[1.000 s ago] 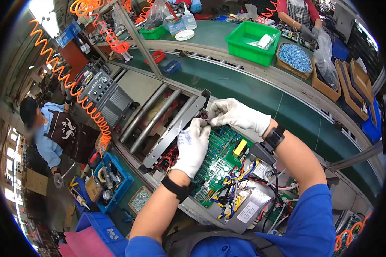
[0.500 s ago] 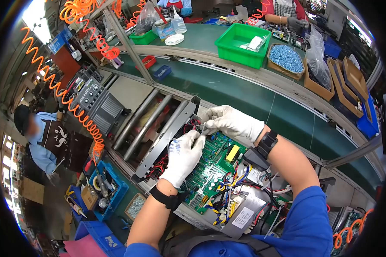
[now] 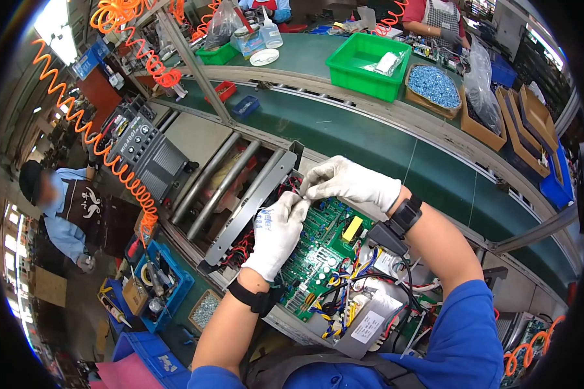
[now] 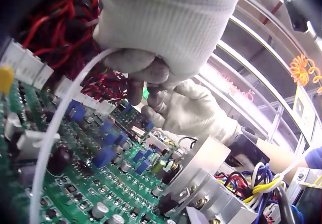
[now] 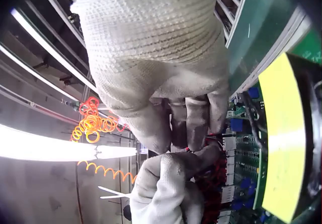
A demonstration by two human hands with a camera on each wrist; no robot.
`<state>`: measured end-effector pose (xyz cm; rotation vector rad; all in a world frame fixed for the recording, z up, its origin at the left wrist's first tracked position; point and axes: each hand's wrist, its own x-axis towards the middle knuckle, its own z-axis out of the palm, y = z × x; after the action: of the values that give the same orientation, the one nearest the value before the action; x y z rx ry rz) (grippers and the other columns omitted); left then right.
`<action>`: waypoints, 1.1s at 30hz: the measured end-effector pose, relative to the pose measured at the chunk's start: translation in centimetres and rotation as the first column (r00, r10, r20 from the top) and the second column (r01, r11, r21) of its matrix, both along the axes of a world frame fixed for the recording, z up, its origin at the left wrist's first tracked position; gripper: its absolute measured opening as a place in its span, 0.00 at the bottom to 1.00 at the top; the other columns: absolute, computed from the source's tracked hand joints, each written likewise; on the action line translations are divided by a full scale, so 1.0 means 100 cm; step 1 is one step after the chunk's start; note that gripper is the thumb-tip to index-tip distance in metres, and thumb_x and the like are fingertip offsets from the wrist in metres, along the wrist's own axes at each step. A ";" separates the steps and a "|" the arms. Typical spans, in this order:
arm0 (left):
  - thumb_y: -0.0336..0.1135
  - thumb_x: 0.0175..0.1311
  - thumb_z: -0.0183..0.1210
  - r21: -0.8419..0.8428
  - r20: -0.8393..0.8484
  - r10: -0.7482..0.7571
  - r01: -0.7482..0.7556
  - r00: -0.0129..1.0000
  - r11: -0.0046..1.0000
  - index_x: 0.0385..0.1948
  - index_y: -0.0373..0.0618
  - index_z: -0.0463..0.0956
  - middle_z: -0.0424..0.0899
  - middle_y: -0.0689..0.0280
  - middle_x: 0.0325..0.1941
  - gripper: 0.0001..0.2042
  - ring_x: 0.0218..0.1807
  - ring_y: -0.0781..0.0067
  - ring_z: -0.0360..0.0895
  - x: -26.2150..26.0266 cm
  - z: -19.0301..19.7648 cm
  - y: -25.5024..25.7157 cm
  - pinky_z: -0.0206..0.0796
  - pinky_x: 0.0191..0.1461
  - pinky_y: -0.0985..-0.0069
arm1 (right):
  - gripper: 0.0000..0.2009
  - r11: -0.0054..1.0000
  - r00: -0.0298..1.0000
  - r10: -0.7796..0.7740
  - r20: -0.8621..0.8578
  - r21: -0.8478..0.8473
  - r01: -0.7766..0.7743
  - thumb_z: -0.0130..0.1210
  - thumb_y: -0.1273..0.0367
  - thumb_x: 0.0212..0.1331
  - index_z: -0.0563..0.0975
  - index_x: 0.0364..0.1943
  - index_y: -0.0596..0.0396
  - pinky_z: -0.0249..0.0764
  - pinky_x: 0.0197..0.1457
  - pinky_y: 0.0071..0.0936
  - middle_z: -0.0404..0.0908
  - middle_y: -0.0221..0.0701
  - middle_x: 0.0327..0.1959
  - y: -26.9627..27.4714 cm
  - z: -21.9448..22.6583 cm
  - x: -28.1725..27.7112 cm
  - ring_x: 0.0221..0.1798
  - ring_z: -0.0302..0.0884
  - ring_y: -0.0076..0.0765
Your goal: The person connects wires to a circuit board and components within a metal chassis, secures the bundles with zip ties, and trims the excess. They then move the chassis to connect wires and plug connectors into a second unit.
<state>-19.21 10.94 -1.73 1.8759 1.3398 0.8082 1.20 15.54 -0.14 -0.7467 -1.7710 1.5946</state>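
Observation:
My gloved left hand [image 3: 276, 236] curls its fingers close over the top corner of a green circuit board [image 3: 321, 262]. A long white cable tie [image 4: 50, 143] runs out of its grip in the left wrist view, and two white tips [image 5: 114, 193] stick out in the right wrist view. My gloved right hand [image 3: 353, 185] meets it fingertip to fingertip, thumb and fingers pinched together at the red wires [image 5: 214, 139]. The pinched spot is mostly hidden by gloves. More red and black twisted wires [image 4: 65, 17] lie beside a row of white connectors [image 4: 27, 65].
A grey metal panel [image 3: 256, 207] edges the unit, with rollers [image 3: 224, 188] beyond. A yellow-labelled part [image 3: 352, 229], a metal box [image 3: 370, 324] and cables crowd the near side. Behind runs a green conveyor [image 3: 370, 149]; a blue tool bin [image 3: 169, 285] stands at left.
The head view has shifted, so the scene sits slightly lower left than a second ago. Both hands stay together at the same corner; the small grey piece seen between them is now covered by fingers.

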 end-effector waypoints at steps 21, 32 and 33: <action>0.40 0.70 0.47 0.285 -0.664 0.168 0.039 0.728 0.958 0.40 0.43 0.70 0.82 0.53 0.24 0.10 0.26 0.52 0.82 0.015 0.006 0.005 0.71 0.31 0.55 | 0.08 0.977 0.969 -0.206 -0.137 -0.080 0.196 0.49 0.67 0.65 0.73 0.39 0.57 0.70 0.36 0.17 0.81 0.28 0.33 -0.022 0.039 -0.006 0.34 0.75 0.18; 0.39 0.74 0.44 0.521 0.006 -0.011 0.006 1.000 0.853 0.49 0.39 0.74 0.68 0.68 0.17 0.15 0.16 0.69 0.64 -0.013 0.101 -0.026 0.59 0.23 0.72 | 0.16 0.936 0.958 -0.254 0.136 0.284 0.208 0.53 0.64 0.67 0.75 0.51 0.61 0.74 0.36 0.19 0.79 0.24 0.37 -0.044 0.128 -0.015 0.32 0.74 0.15; 0.39 0.75 0.43 0.465 0.229 -0.081 -0.036 0.970 0.885 0.52 0.37 0.72 0.62 0.72 0.16 0.16 0.14 0.74 0.57 -0.022 0.147 -0.038 0.53 0.19 0.76 | 0.17 0.963 0.977 -0.179 0.118 0.225 0.149 0.53 0.63 0.68 0.74 0.53 0.62 0.74 0.35 0.19 0.78 0.23 0.37 -0.056 0.136 -0.021 0.31 0.73 0.16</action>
<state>-21.41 7.11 12.97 2.0578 1.0262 1.3989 -0.92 9.90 13.48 -0.8908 -1.8890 1.2450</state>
